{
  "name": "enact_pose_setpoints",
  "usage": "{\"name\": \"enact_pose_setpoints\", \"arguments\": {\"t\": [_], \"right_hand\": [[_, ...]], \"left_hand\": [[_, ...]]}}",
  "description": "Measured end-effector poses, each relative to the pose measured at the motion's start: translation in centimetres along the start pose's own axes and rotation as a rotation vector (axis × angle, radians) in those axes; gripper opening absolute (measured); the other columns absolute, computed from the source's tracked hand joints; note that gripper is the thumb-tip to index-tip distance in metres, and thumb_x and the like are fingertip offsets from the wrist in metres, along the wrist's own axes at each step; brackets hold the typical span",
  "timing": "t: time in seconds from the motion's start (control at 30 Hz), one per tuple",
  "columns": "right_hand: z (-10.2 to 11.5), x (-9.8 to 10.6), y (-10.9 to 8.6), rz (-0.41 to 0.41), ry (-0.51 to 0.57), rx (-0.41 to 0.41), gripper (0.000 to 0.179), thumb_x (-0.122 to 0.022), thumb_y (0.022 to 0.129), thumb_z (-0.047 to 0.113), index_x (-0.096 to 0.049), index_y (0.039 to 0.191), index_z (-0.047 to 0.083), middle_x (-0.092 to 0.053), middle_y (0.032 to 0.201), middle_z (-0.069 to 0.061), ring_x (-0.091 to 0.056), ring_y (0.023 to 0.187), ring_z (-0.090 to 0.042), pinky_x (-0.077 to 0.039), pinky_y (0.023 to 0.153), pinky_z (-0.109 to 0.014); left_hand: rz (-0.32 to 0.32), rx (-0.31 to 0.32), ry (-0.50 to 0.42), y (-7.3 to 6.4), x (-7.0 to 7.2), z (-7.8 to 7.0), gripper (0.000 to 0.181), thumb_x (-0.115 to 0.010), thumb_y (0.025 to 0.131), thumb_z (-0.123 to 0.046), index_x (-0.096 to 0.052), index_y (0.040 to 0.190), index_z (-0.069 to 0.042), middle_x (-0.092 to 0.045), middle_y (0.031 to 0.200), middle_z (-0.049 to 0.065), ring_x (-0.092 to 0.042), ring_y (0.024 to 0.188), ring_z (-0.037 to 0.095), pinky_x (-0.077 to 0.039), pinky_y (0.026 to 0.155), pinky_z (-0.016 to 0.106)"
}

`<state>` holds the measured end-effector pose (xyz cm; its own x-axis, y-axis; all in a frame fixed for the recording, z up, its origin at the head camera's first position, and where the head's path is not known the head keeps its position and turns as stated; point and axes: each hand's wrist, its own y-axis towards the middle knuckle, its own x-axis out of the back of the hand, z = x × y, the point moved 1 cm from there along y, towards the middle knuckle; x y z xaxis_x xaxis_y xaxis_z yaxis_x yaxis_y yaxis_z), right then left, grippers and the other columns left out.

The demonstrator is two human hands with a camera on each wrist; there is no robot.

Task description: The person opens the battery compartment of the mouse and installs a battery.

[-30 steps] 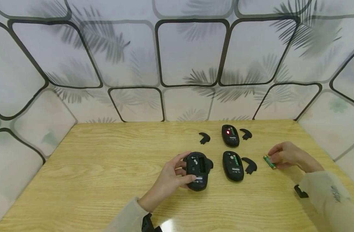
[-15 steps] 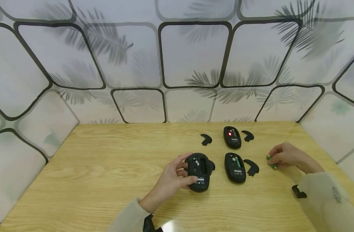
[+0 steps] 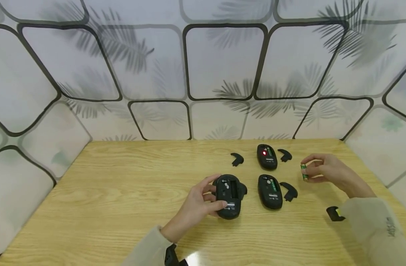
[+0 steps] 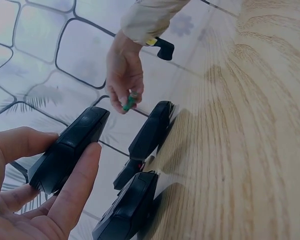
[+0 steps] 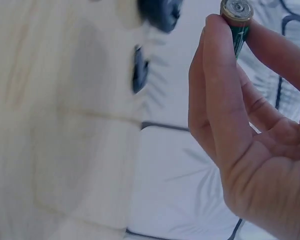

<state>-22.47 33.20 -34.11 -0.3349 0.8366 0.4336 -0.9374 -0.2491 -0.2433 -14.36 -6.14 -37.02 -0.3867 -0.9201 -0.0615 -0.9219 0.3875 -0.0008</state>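
My left hand grips a black computer mouse, underside up, thumb over its near label. Its long battery slot is uncovered and looks dark and bare. Part of a black thing sticks out behind its right side. My right hand pinches a green and gold battery upright between thumb and fingers; its flat metal end shows in the right wrist view. Between the hands lie two more upturned mice: the nearer mouse has a green battery in its slot, the farther mouse shows a red light.
Curved black covers lie loose on the wooden table: one cover left of the far mouse, another cover to its right, and a third cover beside the nearer mouse. A patterned wall panel borders the table's back.
My right hand has lifted the battery off the table, turned it upright and drawn it slightly left and back. My left hand keeps the mouse in about the same place.
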Motion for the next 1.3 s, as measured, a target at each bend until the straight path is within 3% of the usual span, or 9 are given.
{"name": "enact_pose_setpoints", "arguments": {"t": [0.43,1.3], "right_hand": [[3.6,-2.8,-0.1,-0.03,0.091,0.118,0.023,-0.068,0.096,0.003,-0.058,0.116,0.0,-0.064,0.095,-0.008,-0.071,0.082,-0.023,-0.064,0.079,-0.041],[8.4,-8.7,0.6,0.054,0.176,0.252,0.031,-0.068,0.094,-0.001,-0.053,0.118,-0.012,-0.062,0.097,-0.009,-0.069,0.079,-0.021,-0.065,0.077,-0.043]], "left_hand": [[0.003,-0.002,0.002,0.1,0.1,0.1,0.076,-0.071,0.081,0.008,-0.043,0.151,0.0,-0.059,0.113,0.017,-0.066,0.085,0.017,-0.065,0.067,0.037],[0.02,0.007,0.01,0.0,0.0,-0.1,0.074,-0.07,0.085,0.01,-0.041,0.153,-0.001,-0.057,0.114,0.018,-0.065,0.088,0.018,-0.065,0.069,0.038]]}}
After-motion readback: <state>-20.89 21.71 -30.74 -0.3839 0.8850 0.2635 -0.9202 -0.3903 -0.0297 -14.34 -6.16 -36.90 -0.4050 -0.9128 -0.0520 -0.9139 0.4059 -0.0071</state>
